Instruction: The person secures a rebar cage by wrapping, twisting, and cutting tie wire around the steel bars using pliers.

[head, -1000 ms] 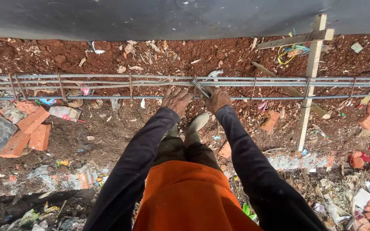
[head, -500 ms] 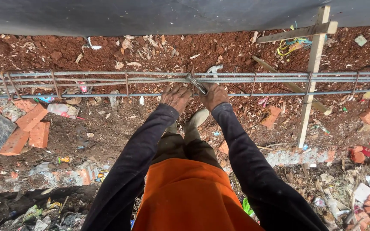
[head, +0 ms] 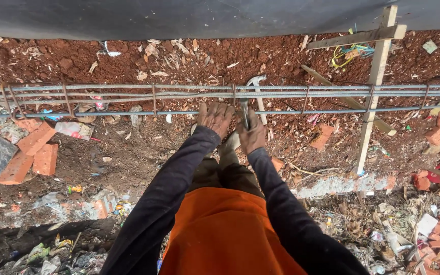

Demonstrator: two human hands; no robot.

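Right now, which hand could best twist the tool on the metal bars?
Probably the right hand. Its fingers already wrap the slim metal tool that reaches up to the rebar cage. The left hand only rests on the front bar beside it.

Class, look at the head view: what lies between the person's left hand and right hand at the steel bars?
A slim metal tool, held in the right hand, stands between it and the left hand.
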